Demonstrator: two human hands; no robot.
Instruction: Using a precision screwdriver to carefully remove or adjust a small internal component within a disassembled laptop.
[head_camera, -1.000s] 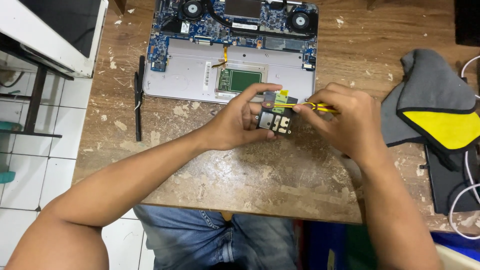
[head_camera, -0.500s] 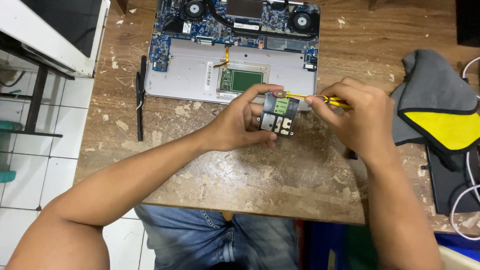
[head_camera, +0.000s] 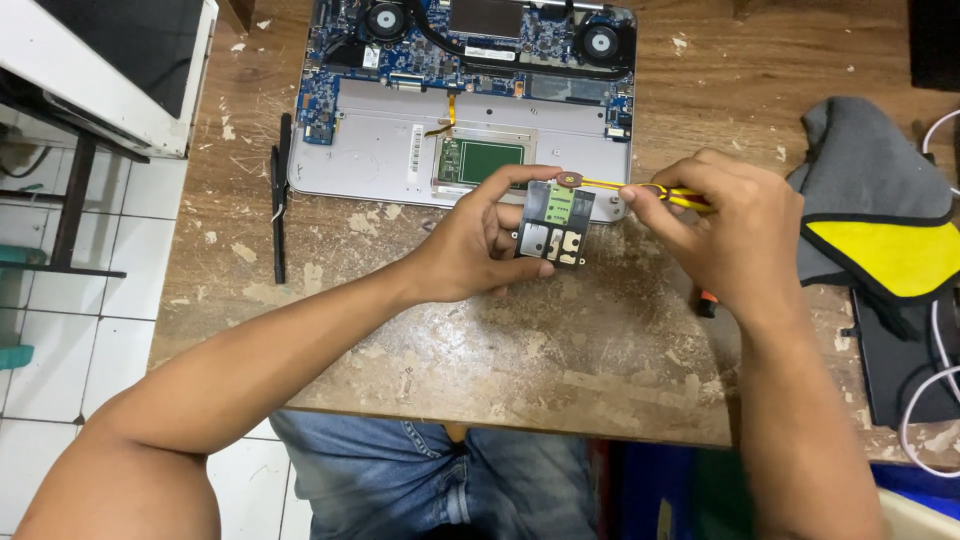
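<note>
Dark circuit board (head_camera: 553, 226) pinched in left hand (head_camera: 478, 247), right hand (head_camera: 722, 236) fingers clamped on yellow cable (head_camera: 612, 187), w/ bare wood below.

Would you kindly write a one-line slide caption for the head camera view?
Left hand holds a small dark circuit module while right hand pulls its yellow flex cable, before an opened silver laptop.

Worn wooden table (head_camera: 500, 400) over white tiled floor (head_camera: 60, 340) — white cabinet (head_camera: 110, 90) at left.

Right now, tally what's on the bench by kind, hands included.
Hands: 2, left hand and right hand
Small circuit module: 1
Yellow tool: 1
Opened laptop: 1
Grey-and-yellow cloth: 1
Black strip: 1
Total: 7
</note>
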